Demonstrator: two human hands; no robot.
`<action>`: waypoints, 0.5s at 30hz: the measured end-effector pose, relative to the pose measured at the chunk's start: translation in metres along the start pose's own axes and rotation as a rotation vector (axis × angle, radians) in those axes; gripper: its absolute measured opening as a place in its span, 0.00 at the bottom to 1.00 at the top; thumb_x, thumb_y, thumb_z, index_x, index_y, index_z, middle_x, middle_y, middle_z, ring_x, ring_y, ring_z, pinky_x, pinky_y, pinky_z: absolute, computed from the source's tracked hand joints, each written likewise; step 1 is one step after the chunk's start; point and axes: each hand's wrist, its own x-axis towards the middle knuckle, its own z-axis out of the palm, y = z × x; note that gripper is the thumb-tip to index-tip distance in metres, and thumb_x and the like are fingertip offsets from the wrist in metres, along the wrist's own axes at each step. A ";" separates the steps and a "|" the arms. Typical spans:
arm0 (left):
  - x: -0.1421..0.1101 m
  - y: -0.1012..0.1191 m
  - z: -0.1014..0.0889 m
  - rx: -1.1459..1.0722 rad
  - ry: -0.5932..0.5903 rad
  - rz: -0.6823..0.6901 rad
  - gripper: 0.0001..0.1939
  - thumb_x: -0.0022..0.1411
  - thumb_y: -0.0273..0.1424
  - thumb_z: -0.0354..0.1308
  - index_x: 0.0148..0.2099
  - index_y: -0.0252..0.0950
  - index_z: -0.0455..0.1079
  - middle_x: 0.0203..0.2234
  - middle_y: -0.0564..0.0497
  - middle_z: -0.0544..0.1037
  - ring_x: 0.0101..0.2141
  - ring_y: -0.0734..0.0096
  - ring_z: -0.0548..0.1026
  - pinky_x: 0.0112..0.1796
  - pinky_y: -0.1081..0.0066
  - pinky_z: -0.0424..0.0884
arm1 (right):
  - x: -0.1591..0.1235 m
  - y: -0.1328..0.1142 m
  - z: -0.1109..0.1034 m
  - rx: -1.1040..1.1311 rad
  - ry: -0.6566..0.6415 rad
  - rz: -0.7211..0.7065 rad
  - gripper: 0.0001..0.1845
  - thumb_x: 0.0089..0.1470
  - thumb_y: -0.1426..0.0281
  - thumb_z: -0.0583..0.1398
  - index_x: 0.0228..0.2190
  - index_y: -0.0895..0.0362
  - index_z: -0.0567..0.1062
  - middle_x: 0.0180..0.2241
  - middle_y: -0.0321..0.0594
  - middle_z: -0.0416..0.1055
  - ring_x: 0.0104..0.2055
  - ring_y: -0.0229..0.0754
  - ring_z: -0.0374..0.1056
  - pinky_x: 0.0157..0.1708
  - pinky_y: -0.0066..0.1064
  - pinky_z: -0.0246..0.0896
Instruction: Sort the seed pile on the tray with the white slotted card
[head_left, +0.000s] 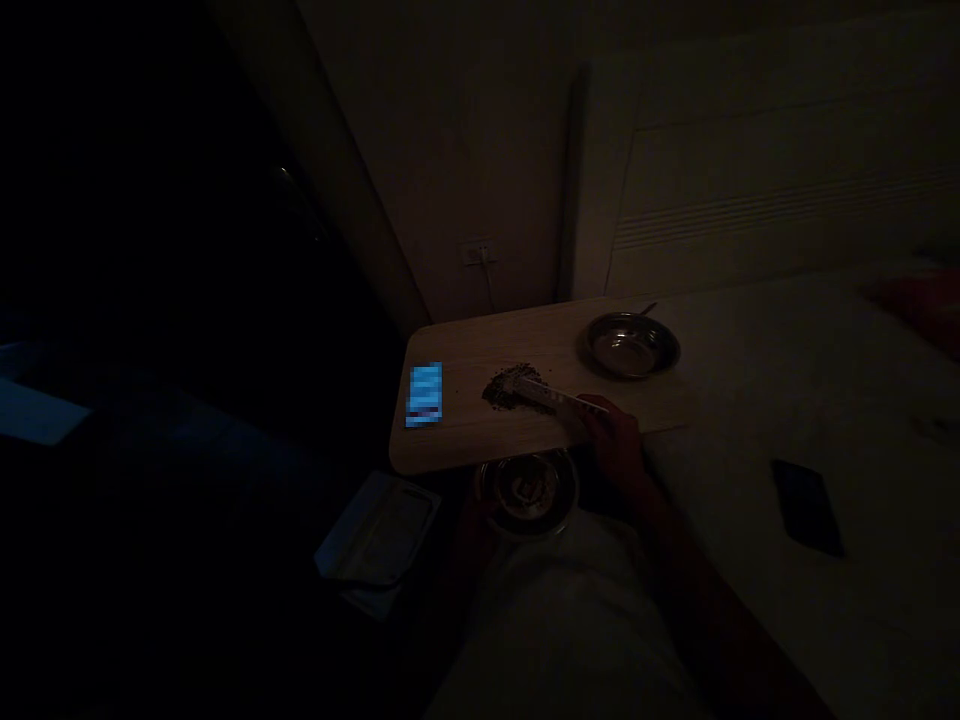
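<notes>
The scene is very dim. My right hand (613, 438) is closed round a long, pale, narrow tool (555, 392) with dark marks along its side; its exact kind is unclear. The tool's far end rests in a spread pile of small dark grains (504, 390) on the wooden tabletop (457, 440). Just below the table's near edge is a metal bowl (566, 505) with some pale pieces inside. At that bowl's left side, my left hand (480, 525) seems to hold the rim, its fingers mostly lost in shadow.
Another shiny metal bowl (634, 350), with a thin handle behind it, stands at the table's right. A lit, blurred screen (424, 393) lies at the left end. A dark phone (808, 507) is on the bed (885, 590). Below left sits a pale box-like object (382, 535).
</notes>
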 end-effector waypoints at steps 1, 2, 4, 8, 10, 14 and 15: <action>0.001 -0.001 -0.001 -0.014 -0.014 -0.009 0.31 0.43 0.24 0.65 0.53 0.44 0.75 0.51 0.50 0.80 0.58 0.46 0.70 0.56 0.52 0.66 | 0.001 -0.002 0.001 -0.002 0.011 -0.001 0.14 0.60 0.62 0.59 0.42 0.55 0.80 0.41 0.43 0.81 0.43 0.48 0.77 0.45 0.37 0.70; 0.002 -0.002 -0.001 -0.029 -0.024 -0.019 0.32 0.44 0.24 0.65 0.54 0.44 0.74 0.51 0.50 0.79 0.58 0.46 0.70 0.57 0.52 0.65 | 0.002 -0.003 0.001 -0.006 0.019 -0.004 0.14 0.60 0.62 0.59 0.42 0.54 0.80 0.41 0.42 0.81 0.43 0.48 0.77 0.44 0.37 0.70; 0.004 -0.005 -0.004 -0.051 -0.034 -0.033 0.33 0.43 0.24 0.65 0.55 0.45 0.74 0.53 0.50 0.79 0.59 0.46 0.68 0.58 0.51 0.64 | 0.004 -0.006 0.002 -0.014 0.019 -0.021 0.14 0.61 0.62 0.59 0.41 0.54 0.81 0.41 0.42 0.81 0.43 0.48 0.77 0.44 0.37 0.70; 0.005 -0.008 -0.006 -0.051 -0.014 -0.042 0.34 0.43 0.25 0.65 0.55 0.45 0.73 0.54 0.49 0.78 0.61 0.45 0.67 0.58 0.51 0.63 | 0.007 -0.008 0.005 -0.024 -0.013 -0.058 0.14 0.61 0.62 0.58 0.42 0.54 0.80 0.41 0.42 0.81 0.43 0.48 0.77 0.45 0.38 0.70; 0.003 -0.006 -0.005 -0.043 -0.009 -0.048 0.33 0.44 0.25 0.65 0.56 0.45 0.73 0.54 0.50 0.78 0.60 0.45 0.67 0.59 0.50 0.63 | 0.007 -0.009 0.007 -0.033 -0.034 -0.062 0.14 0.62 0.62 0.58 0.42 0.54 0.80 0.41 0.42 0.81 0.43 0.48 0.77 0.45 0.38 0.70; -0.001 -0.001 0.000 -0.015 -0.044 -0.017 0.31 0.46 0.26 0.65 0.56 0.44 0.73 0.53 0.50 0.78 0.60 0.46 0.68 0.59 0.51 0.62 | 0.006 -0.011 0.007 -0.039 -0.082 -0.069 0.14 0.62 0.63 0.57 0.42 0.54 0.80 0.40 0.42 0.81 0.42 0.47 0.77 0.43 0.36 0.70; -0.001 0.000 0.000 -0.010 -0.054 -0.005 0.31 0.47 0.26 0.65 0.56 0.45 0.73 0.54 0.50 0.78 0.60 0.46 0.68 0.59 0.51 0.62 | 0.006 -0.012 0.007 -0.040 -0.087 -0.071 0.14 0.62 0.63 0.57 0.42 0.53 0.80 0.40 0.42 0.81 0.42 0.47 0.77 0.43 0.36 0.71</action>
